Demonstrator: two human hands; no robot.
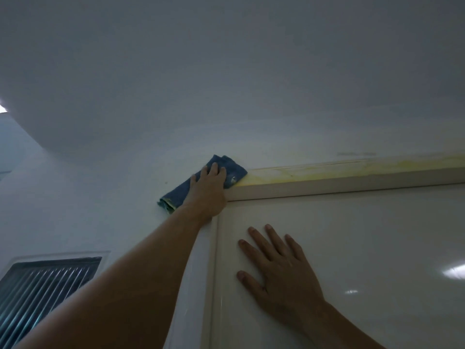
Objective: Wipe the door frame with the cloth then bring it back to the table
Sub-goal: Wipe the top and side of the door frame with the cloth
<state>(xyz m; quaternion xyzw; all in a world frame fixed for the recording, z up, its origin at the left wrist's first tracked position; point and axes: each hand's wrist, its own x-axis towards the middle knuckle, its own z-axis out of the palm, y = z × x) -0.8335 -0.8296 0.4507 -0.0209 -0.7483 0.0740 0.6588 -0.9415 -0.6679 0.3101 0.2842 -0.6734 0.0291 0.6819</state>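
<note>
I am looking up at the top left corner of a cream door frame (327,183). A folded blue cloth (234,170) lies over that corner, partly on the frame's top ledge and partly against the wall. My left hand (207,190) presses flat on the cloth with the arm stretched upward. My right hand (279,268) rests flat on the glossy door panel (377,248) below the frame, fingers spread, holding nothing. Yellowish stains run along the frame's top ledge to the right of the cloth.
A white wall (100,185) stretches left of the frame, with a louvred vent window (42,285) at the lower left. The ceiling (226,59) fills the upper half of the view. No table is in sight.
</note>
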